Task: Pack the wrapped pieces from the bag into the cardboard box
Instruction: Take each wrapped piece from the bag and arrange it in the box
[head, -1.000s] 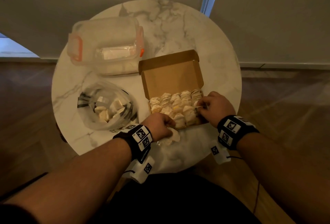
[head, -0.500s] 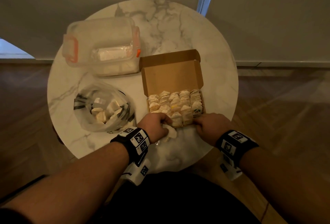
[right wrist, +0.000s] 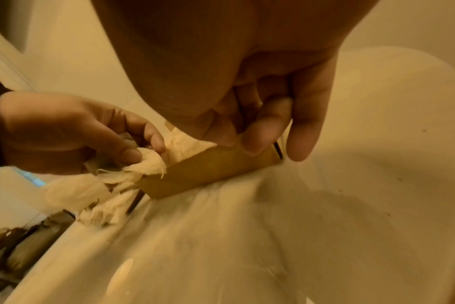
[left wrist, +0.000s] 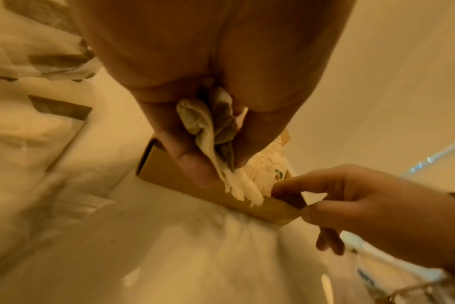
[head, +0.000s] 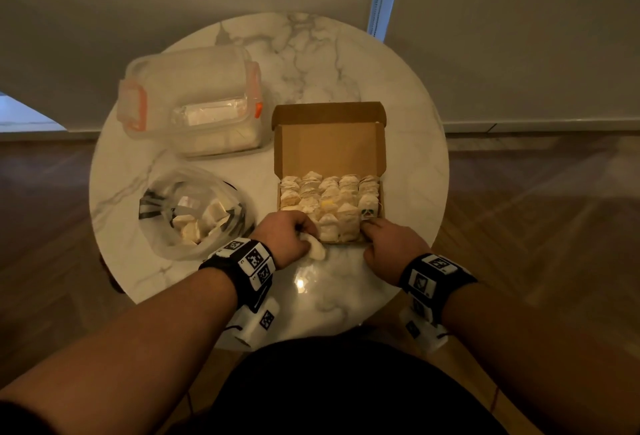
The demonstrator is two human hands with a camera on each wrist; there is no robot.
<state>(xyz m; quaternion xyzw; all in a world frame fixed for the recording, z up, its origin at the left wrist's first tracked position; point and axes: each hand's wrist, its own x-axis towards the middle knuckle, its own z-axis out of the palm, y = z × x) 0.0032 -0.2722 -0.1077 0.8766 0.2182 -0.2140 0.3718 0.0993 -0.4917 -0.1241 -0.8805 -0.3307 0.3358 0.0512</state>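
Note:
The open cardboard box [head: 330,143] sits right of centre on the table, its tray holding rows of wrapped pieces [head: 329,197]. My left hand [head: 306,237] is at the box's near-left corner and grips a few crumpled white wrapped pieces [left wrist: 212,131] between thumb and fingers, their ends hanging over the near wall [left wrist: 216,192]. My right hand [head: 372,230] pinches the near wall [right wrist: 208,170] at its right corner, index finger inside and thumb outside. The clear plastic bag [head: 194,213] with more wrapped pieces lies to the left.
A lidded clear plastic container [head: 190,102] with orange clips stands at the back left of the round marble table [head: 346,53]. The table's near edge is just below my wrists. Wooden floor surrounds the table, and a wall is behind it.
My right hand has drawn back from over the packed pieces to the box's near-right corner and taken hold of the wall. The left hand stays by the near-left corner with its pieces.

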